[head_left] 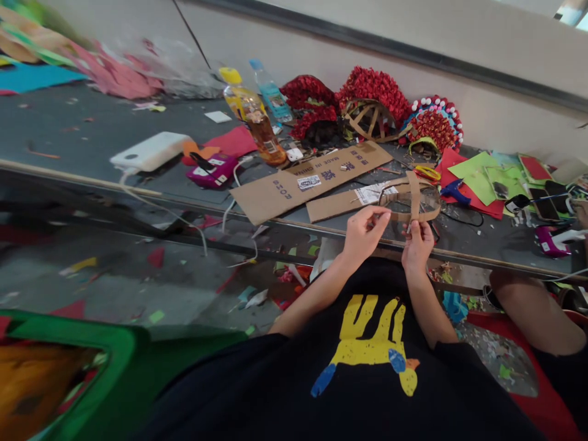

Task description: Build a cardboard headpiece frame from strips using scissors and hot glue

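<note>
A hoop of tan cardboard strips (414, 193), with one strip crossing upright over it, is held over the table's front edge. My right hand (418, 248) pinches it from below where the strips cross. At the hoop's left end is my left hand (365, 236), its thumb and forefinger closed together on the band. Just behind lie a narrow cardboard piece (337, 205) with a white label and a larger printed cardboard piece (312, 177). A blue glue gun (456, 192) rests to the right of the hoop, and yellow-handled scissors (428, 173) lie behind it.
Red decorated headpieces (374, 92) stand against the wall, left of them a tea bottle (264, 131) and a water bottle (272, 92). A white power bank (150, 152) trails a cable over the edge. Green paper (480, 174) and phones lie right. Another person's arm (537, 312) is nearby.
</note>
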Demonstrator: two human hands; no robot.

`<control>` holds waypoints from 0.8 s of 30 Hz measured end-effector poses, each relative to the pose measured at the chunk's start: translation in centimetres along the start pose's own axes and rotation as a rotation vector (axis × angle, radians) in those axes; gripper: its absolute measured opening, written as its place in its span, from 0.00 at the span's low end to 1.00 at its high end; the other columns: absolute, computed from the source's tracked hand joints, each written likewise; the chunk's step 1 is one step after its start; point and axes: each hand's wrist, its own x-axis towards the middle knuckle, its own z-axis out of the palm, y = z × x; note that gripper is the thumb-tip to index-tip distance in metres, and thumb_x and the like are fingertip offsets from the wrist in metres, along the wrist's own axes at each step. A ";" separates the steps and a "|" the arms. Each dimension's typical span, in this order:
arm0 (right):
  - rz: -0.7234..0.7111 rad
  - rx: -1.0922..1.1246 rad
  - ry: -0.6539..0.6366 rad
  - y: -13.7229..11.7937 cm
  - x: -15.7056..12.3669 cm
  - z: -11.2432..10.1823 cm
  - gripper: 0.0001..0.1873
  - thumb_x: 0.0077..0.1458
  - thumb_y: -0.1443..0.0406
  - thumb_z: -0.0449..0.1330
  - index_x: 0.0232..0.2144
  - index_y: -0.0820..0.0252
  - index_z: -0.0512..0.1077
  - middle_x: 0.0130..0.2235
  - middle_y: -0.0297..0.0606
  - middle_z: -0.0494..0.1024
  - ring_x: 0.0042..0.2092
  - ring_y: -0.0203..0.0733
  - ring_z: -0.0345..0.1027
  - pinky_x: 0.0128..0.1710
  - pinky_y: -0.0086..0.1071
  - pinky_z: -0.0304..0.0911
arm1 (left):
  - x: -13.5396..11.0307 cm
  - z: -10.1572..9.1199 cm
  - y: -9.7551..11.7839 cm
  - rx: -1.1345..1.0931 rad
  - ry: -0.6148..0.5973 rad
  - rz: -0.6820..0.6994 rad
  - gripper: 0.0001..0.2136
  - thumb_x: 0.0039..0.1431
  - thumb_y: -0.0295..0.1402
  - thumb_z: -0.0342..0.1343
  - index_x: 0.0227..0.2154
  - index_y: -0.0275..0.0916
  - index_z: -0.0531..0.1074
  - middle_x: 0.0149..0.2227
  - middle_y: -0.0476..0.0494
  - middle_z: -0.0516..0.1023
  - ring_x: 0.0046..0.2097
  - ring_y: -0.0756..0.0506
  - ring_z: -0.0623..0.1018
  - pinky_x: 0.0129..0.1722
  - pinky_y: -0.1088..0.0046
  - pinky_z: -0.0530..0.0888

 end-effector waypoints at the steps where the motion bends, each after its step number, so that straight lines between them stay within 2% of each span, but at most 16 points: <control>1: 0.001 0.003 0.005 0.0 0.0 0.0 0.21 0.38 0.51 0.67 0.30 0.59 0.68 0.27 0.29 0.74 0.28 0.32 0.71 0.27 0.26 0.66 | -0.4 0.1 -0.5 -0.037 -0.021 -0.058 0.14 0.56 0.44 0.56 0.32 0.36 0.76 0.25 0.48 0.74 0.23 0.54 0.69 0.21 0.80 0.65; 4: -0.001 -0.016 0.001 -0.1 -0.2 0.1 0.22 0.38 0.50 0.67 0.29 0.58 0.67 0.27 0.29 0.74 0.29 0.33 0.71 0.27 0.26 0.66 | -1.0 0.8 -2.0 -0.163 -0.130 -0.234 0.17 0.52 0.47 0.59 0.32 0.35 0.76 0.26 0.48 0.74 0.26 0.52 0.71 0.19 0.81 0.65; 7: -0.013 -0.020 -0.023 0.0 -0.6 0.2 0.21 0.39 0.50 0.66 0.28 0.58 0.66 0.25 0.28 0.72 0.27 0.31 0.68 0.28 0.27 0.67 | -0.8 1.9 -3.1 -0.377 -0.125 -0.254 0.18 0.47 0.45 0.64 0.35 0.36 0.76 0.32 0.46 0.78 0.35 0.51 0.76 0.31 0.79 0.72; 10: -0.039 -0.032 -0.063 0.2 -1.1 0.2 0.20 0.41 0.51 0.65 0.27 0.58 0.65 0.25 0.28 0.71 0.26 0.30 0.65 0.28 0.26 0.66 | -0.4 3.0 -3.4 -0.603 -0.127 -0.275 0.21 0.40 0.43 0.68 0.37 0.37 0.76 0.37 0.45 0.80 0.41 0.49 0.77 0.40 0.76 0.73; 16: -0.119 -0.114 -0.141 1.1 -1.7 -0.1 0.17 0.47 0.53 0.63 0.28 0.59 0.66 0.29 0.31 0.73 0.31 0.32 0.67 0.35 0.28 0.67 | -0.4 3.9 -3.3 -0.755 -0.101 -0.416 0.21 0.31 0.42 0.72 0.30 0.37 0.76 0.31 0.48 0.81 0.36 0.49 0.78 0.42 0.71 0.74; 21: -0.103 -0.078 -0.184 1.7 -1.4 -0.3 0.15 0.48 0.54 0.63 0.30 0.59 0.66 0.31 0.30 0.73 0.33 0.32 0.68 0.38 0.28 0.66 | -0.3 3.6 -3.8 -0.764 -0.079 -0.410 0.20 0.31 0.40 0.72 0.29 0.37 0.76 0.29 0.50 0.81 0.33 0.50 0.78 0.37 0.74 0.73; 24: -0.080 -0.055 -0.201 2.1 -0.4 0.4 0.14 0.48 0.55 0.63 0.30 0.59 0.66 0.31 0.29 0.72 0.32 0.31 0.67 0.37 0.26 0.66 | 0.9 3.7 -4.4 -0.752 -0.063 -0.373 0.19 0.32 0.39 0.72 0.30 0.37 0.76 0.30 0.49 0.81 0.32 0.51 0.77 0.34 0.76 0.73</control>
